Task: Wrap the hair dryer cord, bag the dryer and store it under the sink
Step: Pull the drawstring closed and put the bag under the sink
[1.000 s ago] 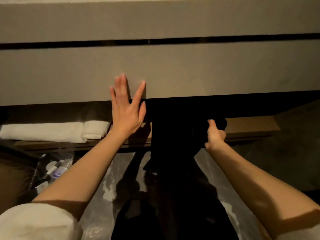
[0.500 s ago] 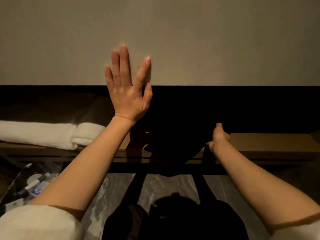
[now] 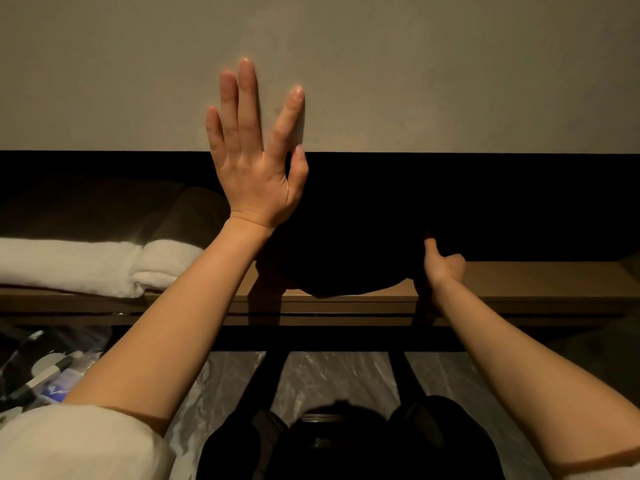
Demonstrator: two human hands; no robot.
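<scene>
A black bag (image 3: 346,261) lies on the wooden shelf (image 3: 519,282) under the sink counter, its lower edge bulging over the shelf front. The hair dryer itself is hidden inside. My right hand (image 3: 441,265) is at the bag's right side, fingers curled on the dark fabric and thumb up. My left hand (image 3: 254,157) is pressed flat, fingers spread, against the beige front panel (image 3: 415,81) of the counter above the shelf.
A folded white towel (image 3: 86,265) lies on the shelf's left end. Below left stands a bin with a plastic liner and small packets (image 3: 48,372). Dark frame legs (image 3: 263,375) run down to the marble floor. My dark-clothed knees fill the bottom middle.
The view has dropped lower, so the shelf sits more level with me. My right hand has pushed the black bag further onto the shelf. My left hand stays flat on the panel.
</scene>
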